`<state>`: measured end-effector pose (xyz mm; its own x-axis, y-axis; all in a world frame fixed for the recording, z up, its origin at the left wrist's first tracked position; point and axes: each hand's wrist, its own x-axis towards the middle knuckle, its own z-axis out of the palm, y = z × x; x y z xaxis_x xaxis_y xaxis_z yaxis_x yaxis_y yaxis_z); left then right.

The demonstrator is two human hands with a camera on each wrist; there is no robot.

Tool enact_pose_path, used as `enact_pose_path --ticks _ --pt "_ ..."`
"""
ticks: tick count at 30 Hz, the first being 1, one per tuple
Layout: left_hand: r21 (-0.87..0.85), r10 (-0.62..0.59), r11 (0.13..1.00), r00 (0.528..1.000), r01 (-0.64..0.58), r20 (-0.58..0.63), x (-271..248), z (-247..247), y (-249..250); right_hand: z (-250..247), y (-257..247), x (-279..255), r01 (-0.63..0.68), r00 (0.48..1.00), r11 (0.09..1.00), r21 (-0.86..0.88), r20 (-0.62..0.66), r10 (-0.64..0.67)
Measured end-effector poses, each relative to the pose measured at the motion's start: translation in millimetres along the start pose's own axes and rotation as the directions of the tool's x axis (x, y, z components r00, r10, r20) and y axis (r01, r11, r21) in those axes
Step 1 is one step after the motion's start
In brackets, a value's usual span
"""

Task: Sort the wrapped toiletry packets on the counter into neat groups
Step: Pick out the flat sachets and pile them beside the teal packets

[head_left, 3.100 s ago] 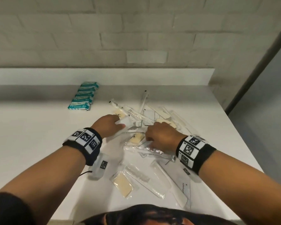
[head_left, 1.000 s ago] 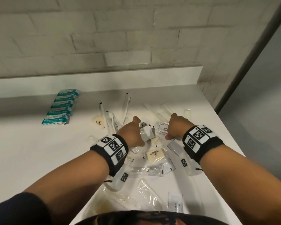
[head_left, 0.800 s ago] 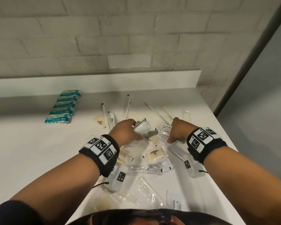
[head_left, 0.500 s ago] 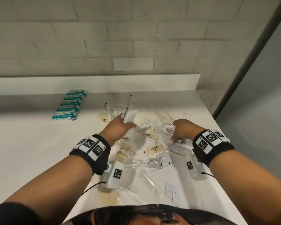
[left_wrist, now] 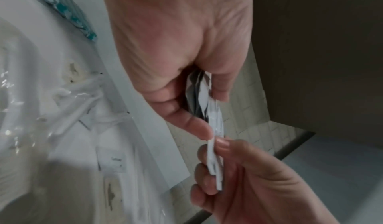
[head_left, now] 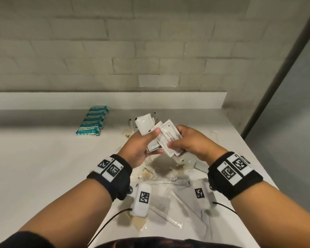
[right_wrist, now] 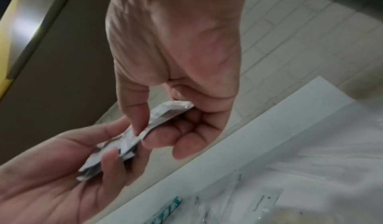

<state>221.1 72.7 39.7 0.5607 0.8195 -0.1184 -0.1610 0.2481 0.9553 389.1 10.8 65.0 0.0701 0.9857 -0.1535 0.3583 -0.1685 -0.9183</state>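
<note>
White sachets are up off the counter, fanned between both hands: left hand thumb pinches the stack against curled fingers, right hand pinches the front ones. Can't count them exactly. Five teal packs sit in a row near the brick wall; clear-wrapped bits are scattered below.

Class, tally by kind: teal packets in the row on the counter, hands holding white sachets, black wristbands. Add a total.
Teal packets: 5
Hands (left hand, right hand) holding white sachets: 2
Black wristbands: 2
Total: 9
</note>
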Motion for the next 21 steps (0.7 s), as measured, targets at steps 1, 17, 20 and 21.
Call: enact_pose_path --ticks 1,17,20,21 --pt "-0.002 0.011 1.000 1.000 -0.011 -0.002 -1.5 -4.5 2.8 4.2 -2.8 0.0 0.008 1.000 1.000 -0.003 -0.023 -0.008" --pt "0.066 -0.040 0.997 0.996 0.035 0.080 -29.3 -102.3 45.5 66.6 -45.3 20.9 0.336 0.743 0.698 -0.633 -0.278 -0.609" --pt "0.065 -0.039 0.997 0.995 0.033 0.095 -33.9 -121.9 47.4 72.6 -54.1 19.0 0.297 0.825 0.843 -0.448 -0.325 -0.463" --pt "0.059 -0.036 0.998 0.994 0.030 0.099 -35.6 -128.1 47.7 74.9 -57.8 18.8 0.289 0.846 0.894 -0.343 -0.346 -0.406"
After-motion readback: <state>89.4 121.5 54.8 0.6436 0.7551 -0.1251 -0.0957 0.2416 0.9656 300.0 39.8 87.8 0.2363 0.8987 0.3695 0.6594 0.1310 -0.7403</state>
